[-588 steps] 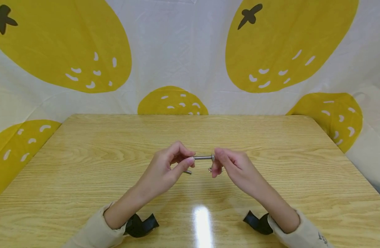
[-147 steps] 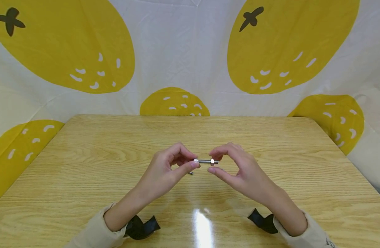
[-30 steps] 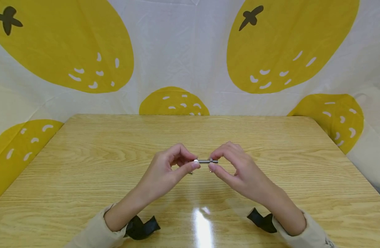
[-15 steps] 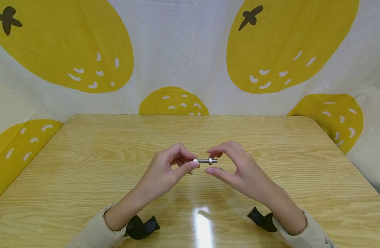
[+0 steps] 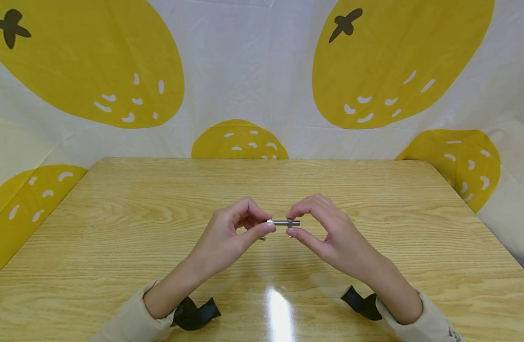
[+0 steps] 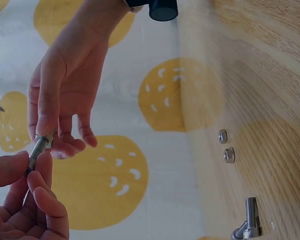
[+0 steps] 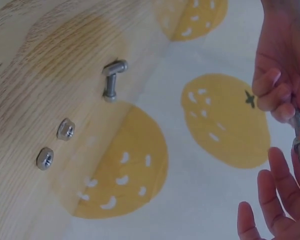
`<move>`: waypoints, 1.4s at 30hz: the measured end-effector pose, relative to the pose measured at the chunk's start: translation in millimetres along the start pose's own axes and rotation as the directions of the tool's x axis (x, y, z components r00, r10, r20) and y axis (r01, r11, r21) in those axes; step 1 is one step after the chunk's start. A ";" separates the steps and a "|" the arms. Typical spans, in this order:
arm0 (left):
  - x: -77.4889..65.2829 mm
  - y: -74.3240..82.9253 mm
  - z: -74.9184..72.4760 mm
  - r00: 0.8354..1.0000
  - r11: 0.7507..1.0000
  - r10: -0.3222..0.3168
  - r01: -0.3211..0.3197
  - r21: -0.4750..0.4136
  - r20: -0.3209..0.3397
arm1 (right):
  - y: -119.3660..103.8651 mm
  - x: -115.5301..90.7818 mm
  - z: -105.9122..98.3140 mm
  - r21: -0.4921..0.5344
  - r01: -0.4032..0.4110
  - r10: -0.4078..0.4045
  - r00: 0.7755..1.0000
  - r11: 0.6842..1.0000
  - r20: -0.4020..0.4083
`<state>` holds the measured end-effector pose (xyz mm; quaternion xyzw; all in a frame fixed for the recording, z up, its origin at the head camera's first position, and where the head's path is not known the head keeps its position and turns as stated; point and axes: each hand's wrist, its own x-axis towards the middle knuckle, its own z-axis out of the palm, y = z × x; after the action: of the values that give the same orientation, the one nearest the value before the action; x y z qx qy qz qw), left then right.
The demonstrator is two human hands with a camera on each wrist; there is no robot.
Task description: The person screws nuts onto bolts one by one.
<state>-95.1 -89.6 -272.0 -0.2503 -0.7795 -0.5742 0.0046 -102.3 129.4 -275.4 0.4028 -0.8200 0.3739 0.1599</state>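
Above the middle of the table, my left hand (image 5: 232, 232) pinches the head end of a silver bolt (image 5: 281, 223) between thumb and forefinger. The bolt lies level, its threaded end pointing right. A hex nut (image 5: 290, 223) sits on the thread, with a short stretch of bolt sticking out beyond it. The thumb and forefinger of my right hand (image 5: 326, 228) pinch this nut from below and above. In the left wrist view the threaded shaft (image 6: 38, 148) spans the two hands; the head is mostly hidden by the left fingers.
On the wooden table (image 5: 159, 190), beneath the hands, lie two loose nuts (image 7: 66, 129) and two more bolts (image 7: 110, 87), one leaning across the other. A white cloth (image 5: 249, 61) printed with yellow fruit hangs behind the table.
Earlier the nut was at the bolt's very end; now bolt shows beyond it. Half a second ago my right fingers were spread off the nut; now they pinch it. The left hand stays put.
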 end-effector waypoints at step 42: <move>-1.1 0.1 0.7 1.000 1.000 0.006 -0.006 -0.011 -0.003 | 0.6 -0.2 5.9 -0.025 -0.052 0.051 0.998 0.998 -0.026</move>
<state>-93.9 -89.3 -272.4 -0.2519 -0.7756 -0.5787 0.0060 -102.4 125.4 -279.7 0.3746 -0.8327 0.3726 0.1657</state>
